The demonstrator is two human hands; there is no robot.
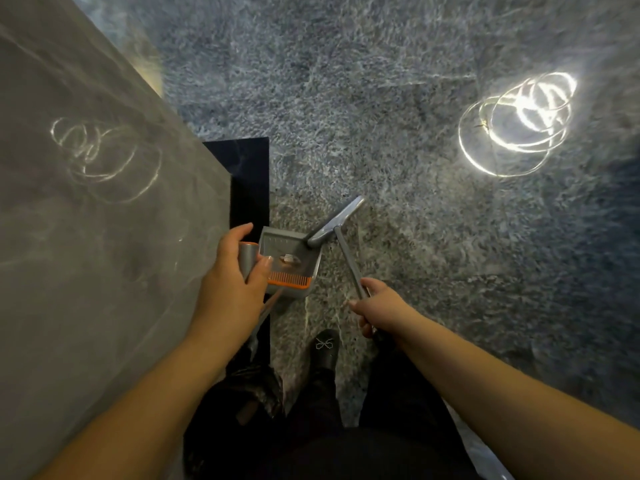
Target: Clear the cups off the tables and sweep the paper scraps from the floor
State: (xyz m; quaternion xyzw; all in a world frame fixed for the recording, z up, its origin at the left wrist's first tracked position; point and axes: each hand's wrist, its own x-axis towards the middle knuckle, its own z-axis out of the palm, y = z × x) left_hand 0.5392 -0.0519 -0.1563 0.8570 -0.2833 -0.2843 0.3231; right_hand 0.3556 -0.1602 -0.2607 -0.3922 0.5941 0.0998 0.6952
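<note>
A grey dustpan [294, 252] with an orange comb edge stands on the speckled floor, just right of the table corner. A small pale scrap [290, 259] lies inside it. My left hand [232, 275] grips the top of the dustpan's grey handle, which has an orange ring. My right hand [377, 304] grips the thin grey broom handle. The broom head [336, 221] rests at the dustpan's far right corner. No cups are in view.
A grey marble table [86, 220] fills the left side, with a dark base [247, 181] below its edge. My black shoe [325, 348] stands on the floor just behind the dustpan. A bright lamp reflection [519, 123] glares on the floor at right.
</note>
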